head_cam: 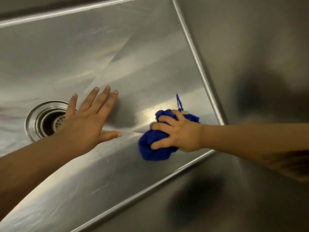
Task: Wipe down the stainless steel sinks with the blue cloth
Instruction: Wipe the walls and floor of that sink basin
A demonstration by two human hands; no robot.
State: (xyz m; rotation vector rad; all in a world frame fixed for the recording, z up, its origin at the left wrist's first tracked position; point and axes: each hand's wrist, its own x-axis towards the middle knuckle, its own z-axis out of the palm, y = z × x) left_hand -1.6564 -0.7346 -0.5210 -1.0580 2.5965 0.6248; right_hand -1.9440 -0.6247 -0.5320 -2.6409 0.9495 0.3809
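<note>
Nearest the camera, two bare forearms reach down into the stainless steel sink (117,56), the left one from the lower left and the right one from the right side, crossing above the near wall with its dark, blurred reflections. A little further in, the right hand (182,134) has its fingers and thumb curled round the blue cloth (155,148), which is bunched into a wad and pressed on the sink floor close to the near right corner. A thin blue loop (179,102) and a small pale tag (185,112) stick out of the cloth behind the fingers. To its left, apart from the cloth, the left hand (87,126) is spread flat with straight, splayed fingers and holds nothing; its thumb points toward the cloth. Whether the palm touches the steel cannot be told, though a soft shadow lies just beyond it. The hand's outer edge covers part of the round drain (48,120), whose perforated strainer shows inside its ring. Beyond, the brushed floor runs to the back wall and a bright seam along the top.
</note>
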